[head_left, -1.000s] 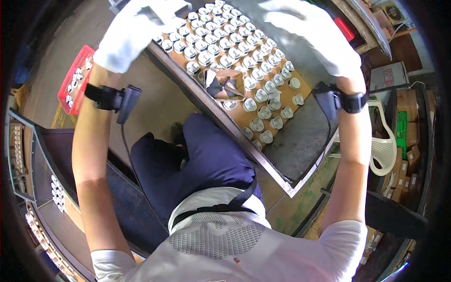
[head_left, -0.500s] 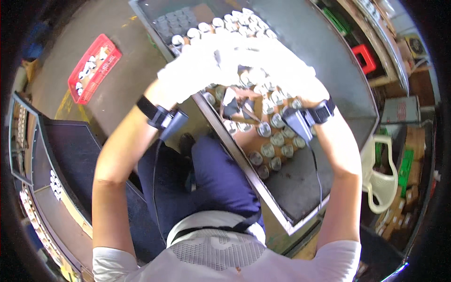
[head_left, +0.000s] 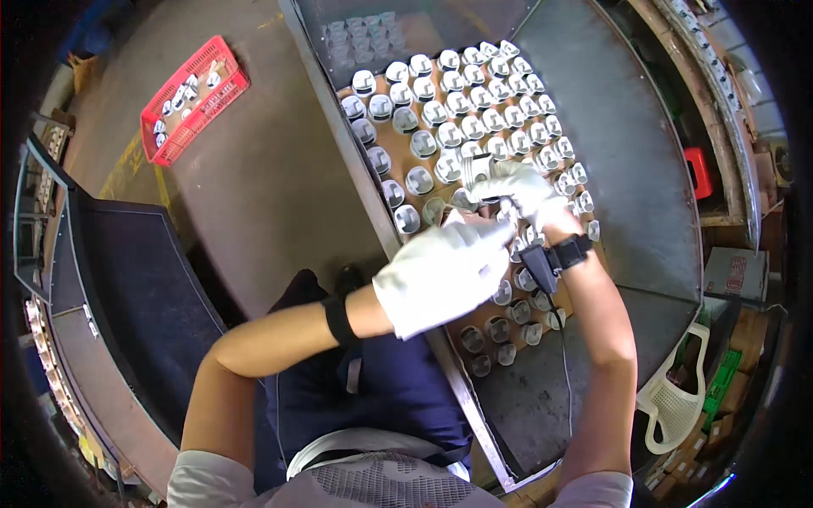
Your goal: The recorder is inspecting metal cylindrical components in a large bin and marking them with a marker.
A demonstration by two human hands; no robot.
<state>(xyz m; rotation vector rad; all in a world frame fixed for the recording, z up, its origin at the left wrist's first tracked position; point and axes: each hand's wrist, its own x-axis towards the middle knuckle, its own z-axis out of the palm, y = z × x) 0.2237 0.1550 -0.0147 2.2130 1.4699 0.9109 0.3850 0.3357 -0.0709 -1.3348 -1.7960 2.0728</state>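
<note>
White gloves cover both my hands. My right hand (head_left: 527, 193) is closed around a silver piston (head_left: 477, 169), lifted above the rows, its ring grooves facing sideways. Just below and to the left, my left hand (head_left: 447, 273) points its fingertips toward the right hand. Glare and blur wash out its fingers, so whether it holds anything is unclear. Under both hands, many pistons (head_left: 421, 144) stand in rows on brown cardboard (head_left: 406, 203) inside a grey metal bin (head_left: 373, 190). My hands and arms hide part of the rows.
A red plastic basket (head_left: 152, 114) with several pistons stands on the floor at far left. Dark panels (head_left: 127, 271) rise at my left. Right of the bin are a cream plastic chair (head_left: 677, 398), a grey box (head_left: 735, 273) and a red object (head_left: 698, 172). Cables run from my wrist bands.
Both hands have come down and nearer, the left crossing toward the right. The far piston rows are now uncovered, and a piston shows in my right hand. The view has shifted.
</note>
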